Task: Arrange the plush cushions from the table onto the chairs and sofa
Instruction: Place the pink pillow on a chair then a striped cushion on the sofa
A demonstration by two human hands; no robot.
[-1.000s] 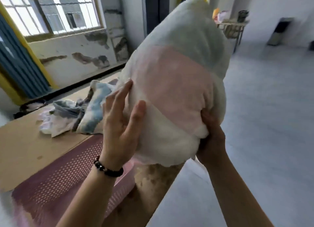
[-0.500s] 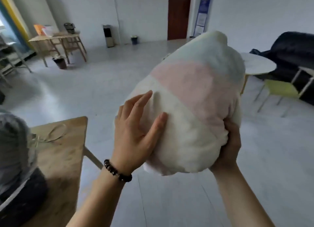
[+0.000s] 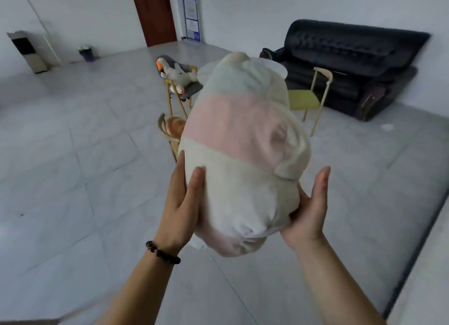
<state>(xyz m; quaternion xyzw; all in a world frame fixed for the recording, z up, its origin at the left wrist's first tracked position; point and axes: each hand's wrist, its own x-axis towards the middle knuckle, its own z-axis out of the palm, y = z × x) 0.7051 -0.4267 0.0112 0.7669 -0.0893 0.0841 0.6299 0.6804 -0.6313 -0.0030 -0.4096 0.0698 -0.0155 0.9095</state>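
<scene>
Head view. A striped plush cushion (image 3: 243,149) is held in the air in front of the person, above the grey tiled floor (image 3: 73,179), between both hands. Bands on it, from far end to near end: pale green-grey, pink, cream, and a pink edge at the bottom. Its long axis tilts away from the camera.

Left hand (image 3: 183,203): palm pressed flat against the cushion's left side, fingers extended upward, thumb lying on the cream band. This grip is a flat press, not a closed fist. A dark beaded bracelet (image 3: 162,251) sits on the left wrist.

Right hand (image 3: 308,210): cupped under the lower right of the cushion, palm up, fingers spread open and pointing up. The cushion rests on the palm; the fingertips stand slightly clear of the fabric.

Behind the cushion: a round white worktop (image 3: 277,66), mostly hidden. Left of it, a grey-seated chair (image 3: 189,89) with yellow legs carries a white goose plush (image 3: 178,75) with an orange beak. Nearer, a second chair (image 3: 167,132) holds a tan round cushion (image 3: 176,126), partly hidden. Right of the worktop, a chair with a yellow-green seat (image 3: 305,98). Against the far wall, a black tufted sofa (image 3: 352,57). A brown door (image 3: 154,11) is at the back, and a small dark bin (image 3: 86,52) stands near the wall at left.
</scene>
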